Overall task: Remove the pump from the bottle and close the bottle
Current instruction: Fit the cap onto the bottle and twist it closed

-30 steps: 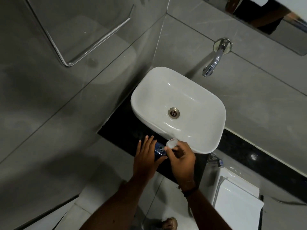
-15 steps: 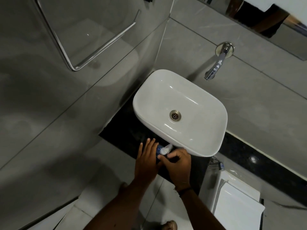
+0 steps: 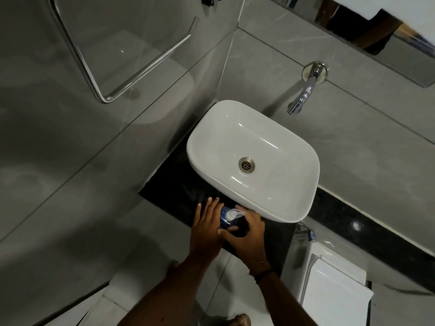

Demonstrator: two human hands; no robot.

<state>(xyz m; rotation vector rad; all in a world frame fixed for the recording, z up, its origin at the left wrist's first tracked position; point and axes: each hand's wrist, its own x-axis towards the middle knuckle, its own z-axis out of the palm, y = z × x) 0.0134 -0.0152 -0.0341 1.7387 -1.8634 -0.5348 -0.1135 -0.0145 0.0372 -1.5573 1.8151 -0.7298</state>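
Observation:
A blue bottle (image 3: 224, 221) with a clear white pump (image 3: 231, 214) on top stands on the black counter (image 3: 174, 191), just in front of the white basin (image 3: 303, 208). My left hand (image 3: 207, 228) lies flat against the bottle's left side with its fingers stretched upward. My right hand (image 3: 250, 234) curls around the bottle's right side below the pump head, thumb across the front. Its fingertips are close to the pump spout. The lower part of the bottle is hidden between my hands.
A chrome tap (image 3: 302, 96) juts from the grey tiled wall above the basin. A glass partition with a chrome rail (image 3: 146, 64) stands at the left. A white cistern lid (image 3: 334, 292) sits low on the right, and a mirror (image 3: 376, 38) hangs at the top right.
My right hand has slid down from pinching the pump head to wrapping the bottle below it. The pump head now shows uncovered. My left hand stays against the bottle.

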